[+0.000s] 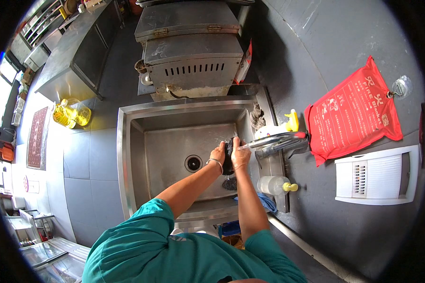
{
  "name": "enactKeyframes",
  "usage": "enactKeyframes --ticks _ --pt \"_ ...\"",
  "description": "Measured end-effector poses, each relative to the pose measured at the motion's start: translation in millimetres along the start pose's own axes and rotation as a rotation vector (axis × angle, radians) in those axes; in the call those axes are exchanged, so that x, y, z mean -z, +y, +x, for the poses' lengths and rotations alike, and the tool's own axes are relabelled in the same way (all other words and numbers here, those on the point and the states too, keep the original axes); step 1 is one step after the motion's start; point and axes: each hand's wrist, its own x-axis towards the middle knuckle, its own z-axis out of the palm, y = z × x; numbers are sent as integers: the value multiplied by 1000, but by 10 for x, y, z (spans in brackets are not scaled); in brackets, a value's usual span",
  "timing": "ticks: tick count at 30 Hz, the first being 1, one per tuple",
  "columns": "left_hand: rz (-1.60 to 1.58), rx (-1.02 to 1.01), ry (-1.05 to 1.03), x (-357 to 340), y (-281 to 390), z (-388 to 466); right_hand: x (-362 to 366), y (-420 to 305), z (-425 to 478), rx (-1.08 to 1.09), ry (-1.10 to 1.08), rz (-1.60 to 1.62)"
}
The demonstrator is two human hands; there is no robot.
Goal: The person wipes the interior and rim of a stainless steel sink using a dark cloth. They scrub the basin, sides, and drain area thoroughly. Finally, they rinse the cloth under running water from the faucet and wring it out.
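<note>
Over a stainless steel sink [122, 159], my left hand [217, 155] and my right hand [241, 155] press a dark object [228, 159] between them; it looks like a wet black cloth or pad, but its kind is not clear. Water from the chrome faucet [276, 139] falls on it beside my right hand and splashes. The left wrist wears a bracelet [216, 162]. A dark mesh-like piece [229, 184] lies in the basin below my hands. To their left is the round drain [193, 163].
On the sink's right ledge are a grey rag [257, 116], a white spray bottle with a yellow head [292, 121], a pump bottle [274, 185] and a blue cloth [267, 202]. A red fire blanket pouch [354, 113] hangs on the wall. Metal equipment [194, 53] stands behind the sink.
</note>
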Motion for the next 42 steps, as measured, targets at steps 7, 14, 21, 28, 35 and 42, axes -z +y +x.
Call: enactKeyframes --ticks 7,14,21,28,35,42 --pt "-1186 622 -203 -254 -1220 405 -33 -208 -108 -636 -407 1079" --pt "-1894 273 -781 137 -656 -13 405 -437 -486 -545 -433 1466" --pt "-1498 392 -623 -158 -677 623 190 -380 -810 448 16 308" --pt "286 -263 -165 -64 -74 214 204 -265 -483 355 106 227" --pt "-189 -235 112 -276 -442 326 -154 105 -144 343 81 91" --pt "-910 369 -5 -41 -435 223 300 -446 -88 -51 -86 128"
